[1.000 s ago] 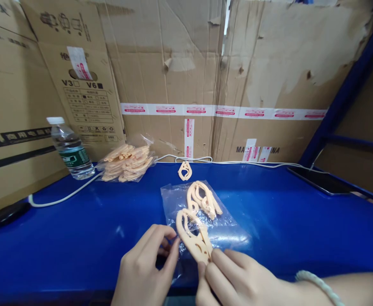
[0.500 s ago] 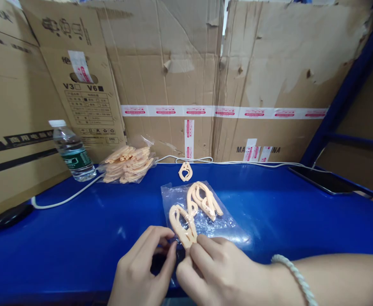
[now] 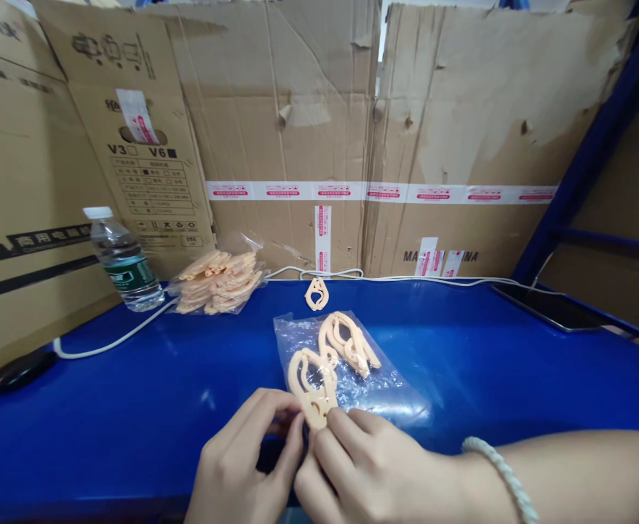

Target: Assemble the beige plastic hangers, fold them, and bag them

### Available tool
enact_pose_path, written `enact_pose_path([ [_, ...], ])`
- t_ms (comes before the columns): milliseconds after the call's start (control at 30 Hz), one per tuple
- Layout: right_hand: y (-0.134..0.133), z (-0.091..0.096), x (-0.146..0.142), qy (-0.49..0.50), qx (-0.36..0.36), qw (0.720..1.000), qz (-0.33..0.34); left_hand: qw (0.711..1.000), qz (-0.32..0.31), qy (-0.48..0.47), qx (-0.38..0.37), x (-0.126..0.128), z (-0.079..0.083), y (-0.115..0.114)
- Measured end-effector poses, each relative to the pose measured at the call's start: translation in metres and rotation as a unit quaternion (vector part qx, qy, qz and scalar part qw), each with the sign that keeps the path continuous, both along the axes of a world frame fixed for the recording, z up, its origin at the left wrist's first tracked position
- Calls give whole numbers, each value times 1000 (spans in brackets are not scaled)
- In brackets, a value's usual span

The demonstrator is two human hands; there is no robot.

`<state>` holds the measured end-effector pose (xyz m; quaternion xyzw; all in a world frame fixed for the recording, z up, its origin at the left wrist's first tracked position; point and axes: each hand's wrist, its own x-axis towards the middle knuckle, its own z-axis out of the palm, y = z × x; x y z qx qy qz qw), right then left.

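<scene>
A peach plastic folding clothes hanger (image 3: pixel 316 400), folded into a loop shape, is pinched at its near end by my right hand (image 3: pixel 374 466). My left hand (image 3: pixel 248 458) is curled, with thumb and forefinger at the left edge of the same hanger. Beneath and beyond it lies a clear plastic bag (image 3: pixel 396 386). Another folded hanger (image 3: pixel 349 342) rests on that bag or in it; I cannot tell which. Farther back on the blue table (image 3: pixel 150 429) a small peach looped piece (image 3: pixel 316 294) lies by itself.
A clear bag packed with peach hangers (image 3: pixel 218 282) sits at the back left. Beside it stands a water bottle (image 3: pixel 128 262). A black mouse-like object (image 3: pixel 17 371) is at the left edge, a dark phone or tablet (image 3: pixel 549 307) at the right. Cardboard (image 3: pixel 287 145) walls the back; a white cable (image 3: pixel 434 279) runs along it.
The hanger in my hands has turned slightly, and its near end shows more between my fingers. My right hand has shifted a little left; my left fingertips have come to the hanger's edge.
</scene>
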<state>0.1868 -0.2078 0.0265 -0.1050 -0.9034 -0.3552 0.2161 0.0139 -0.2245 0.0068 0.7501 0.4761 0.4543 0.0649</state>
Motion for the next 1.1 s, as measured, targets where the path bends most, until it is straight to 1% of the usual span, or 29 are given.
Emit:
enact_pose_path([
  [233, 10, -11, -8, 1, 14, 1000, 2, 1000, 16, 12, 15, -3, -7, 1],
  [333, 13, -11, -10, 15, 18, 1000, 1, 1000, 9, 10, 22, -5, -11, 5],
  [433, 17, -12, -12, 27, 5, 1000, 5, 1000, -1, 6, 29, -7, -15, 8],
  [567, 17, -18, -12, 15, -35, 999, -36, 1000, 1, 1, 20, -9, -18, 9],
  [633, 15, -20, -10, 7, -42, 997, -57, 1000, 0, 2, 19, -10, -18, 9],
  [667, 14, -20, -7, 2, -43, 997, -62, 1000, -1, 3, 18, -10, -18, 9],
  [733, 14, -16, 0, -2, -37, 998, -51, 1000, 1, 5, 18, -10, -16, 9],
  [800, 16, -7, 9, 4, -11, 999, -36, 1000, 8, 7, 15, -9, -13, 9],
  [900, 26, 7, 20, 7, 41, 999, -32, 1000, 14, 8, 19, -7, -12, 10],
  [967, 35, 13, 21, -27, 46, 998, -29, 999, 17, 13, 35, -6, -13, 12],
  [1033, 43, 13, 17, -72, 36, 997, -22, 998, 28, 19, 48, -4, -16, 13],
  [1100, 51, 9, 11, -96, 31, 995, -14, 998, 39, 20, 53, -4, -18, 14],
])
